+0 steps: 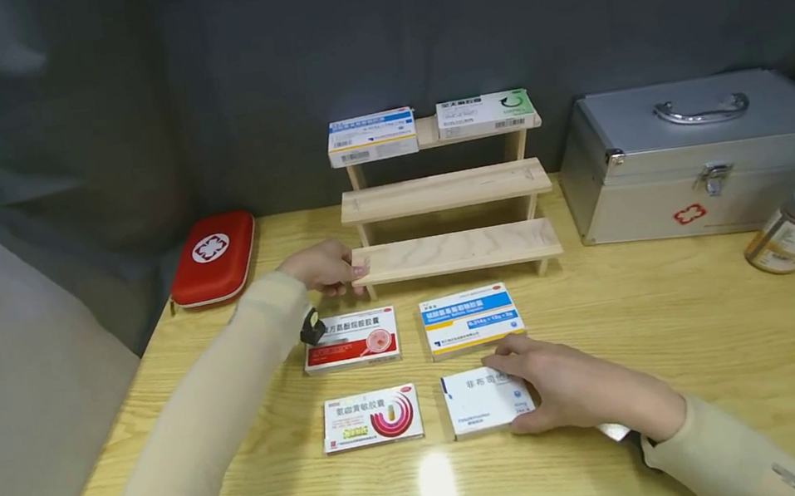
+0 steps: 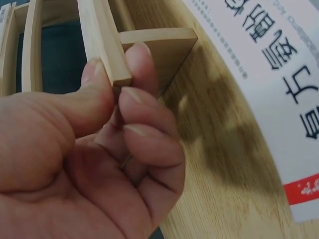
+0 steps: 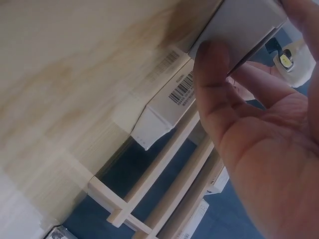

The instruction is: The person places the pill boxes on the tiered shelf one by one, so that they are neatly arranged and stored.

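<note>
Four boxes point(image 1: 472, 318) lie before the shelf point(image 1: 454, 252), pouch point(image 1: 213, 260) to its left, case point(image 1: 707, 165) right.

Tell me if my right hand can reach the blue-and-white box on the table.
Probably yes: nothing seems between your right hand and the blue-and-white box, though it's holding the white box.

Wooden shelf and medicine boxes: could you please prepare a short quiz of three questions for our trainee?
1. True or false: the left hand pinches the lowest board of the wooden shelf.
2. The right hand grips: (A) the red case, (B) the white box, (C) the silver case.
3. How many boxes lie on the top board?

Key: 1. true; 2. B; 3. two.
</note>
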### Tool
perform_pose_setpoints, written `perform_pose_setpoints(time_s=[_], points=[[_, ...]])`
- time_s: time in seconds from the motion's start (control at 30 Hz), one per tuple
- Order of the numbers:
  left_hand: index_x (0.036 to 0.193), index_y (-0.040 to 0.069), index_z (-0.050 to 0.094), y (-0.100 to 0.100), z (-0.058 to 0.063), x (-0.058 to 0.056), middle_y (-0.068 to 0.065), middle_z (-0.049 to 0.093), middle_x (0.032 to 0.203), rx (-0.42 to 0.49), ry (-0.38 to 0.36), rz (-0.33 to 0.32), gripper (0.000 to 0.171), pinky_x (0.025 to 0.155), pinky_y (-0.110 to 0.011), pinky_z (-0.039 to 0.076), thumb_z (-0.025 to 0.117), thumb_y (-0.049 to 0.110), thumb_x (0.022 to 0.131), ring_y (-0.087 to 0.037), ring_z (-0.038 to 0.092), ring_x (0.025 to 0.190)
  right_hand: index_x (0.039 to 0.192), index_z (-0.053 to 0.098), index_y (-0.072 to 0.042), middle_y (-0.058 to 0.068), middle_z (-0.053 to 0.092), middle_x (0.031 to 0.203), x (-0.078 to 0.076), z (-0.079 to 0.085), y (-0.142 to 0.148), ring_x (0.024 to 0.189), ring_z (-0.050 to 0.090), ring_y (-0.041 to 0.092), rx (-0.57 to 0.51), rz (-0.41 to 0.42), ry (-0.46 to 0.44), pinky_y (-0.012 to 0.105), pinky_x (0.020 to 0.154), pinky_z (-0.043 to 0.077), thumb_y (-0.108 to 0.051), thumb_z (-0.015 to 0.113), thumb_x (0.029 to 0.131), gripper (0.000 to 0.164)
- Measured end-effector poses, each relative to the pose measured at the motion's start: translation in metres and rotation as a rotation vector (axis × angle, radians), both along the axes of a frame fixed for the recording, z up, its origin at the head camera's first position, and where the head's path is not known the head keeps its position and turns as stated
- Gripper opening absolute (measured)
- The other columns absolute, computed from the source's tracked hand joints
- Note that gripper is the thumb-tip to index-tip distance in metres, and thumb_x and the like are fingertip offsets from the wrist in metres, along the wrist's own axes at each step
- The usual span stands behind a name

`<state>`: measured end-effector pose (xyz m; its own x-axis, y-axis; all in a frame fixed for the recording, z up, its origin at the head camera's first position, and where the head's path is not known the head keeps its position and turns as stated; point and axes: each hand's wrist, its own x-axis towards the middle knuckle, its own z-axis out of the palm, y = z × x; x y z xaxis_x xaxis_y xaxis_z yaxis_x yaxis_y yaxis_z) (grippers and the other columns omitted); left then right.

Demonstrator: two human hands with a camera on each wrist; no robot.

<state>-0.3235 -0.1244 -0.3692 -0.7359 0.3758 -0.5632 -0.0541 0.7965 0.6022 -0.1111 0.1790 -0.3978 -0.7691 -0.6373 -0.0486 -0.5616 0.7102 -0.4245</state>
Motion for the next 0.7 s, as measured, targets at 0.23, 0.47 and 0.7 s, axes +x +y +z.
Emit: perform_pose_setpoints(time_s=[0.23, 0.47, 0.7], points=[[0.101, 0.001, 0.054, -0.0021, 0.0009, -0.0024, -0.017, 0.066, 0.094, 0.031, -0.015, 0.025, 0.027, 0.052, -0.023, 0.039, 0.055, 0.027, 0.092, -0.012, 0.048, 0.056, 0.128, 0.05, -0.002, 0.01, 0.047, 0.122, -0.0008, 0.0004, -0.0029, 0.094, 0.051, 0.017, 0.005, -0.011, -0.007, 0.038, 0.08, 0.046, -0.034, 0.079, 0.069, 0.073], [0.1, 0.001, 0.053, -0.002, -0.0015, -0.0032, -0.016, 0.066, 0.092, 0.017, -0.016, 0.021, 0.027, 0.051, -0.023, 0.039, 0.054, 0.027, 0.093, -0.012, 0.048, 0.055, 0.128, 0.051, -0.002, 0.006, 0.047, 0.119, -0.0025, -0.0009, -0.0006, 0.092, 0.051, 0.014, -0.015, 0.029, -0.023, 0.033, 0.078, 0.046, -0.031, 0.08, 0.069, 0.072], [0.101, 0.001, 0.053, 0.0003, -0.0026, -0.0006, -0.015, 0.067, 0.092, 0.017, -0.016, 0.02, 0.027, 0.052, -0.024, 0.039, 0.055, 0.026, 0.093, -0.012, 0.048, 0.056, 0.127, 0.051, -0.004, 0.005, 0.047, 0.117, -0.0002, -0.0039, 0.0025, 0.088, 0.05, 0.012, -0.027, 0.04, -0.008, 0.032, 0.076, 0.046, -0.031, 0.079, 0.069, 0.07]])
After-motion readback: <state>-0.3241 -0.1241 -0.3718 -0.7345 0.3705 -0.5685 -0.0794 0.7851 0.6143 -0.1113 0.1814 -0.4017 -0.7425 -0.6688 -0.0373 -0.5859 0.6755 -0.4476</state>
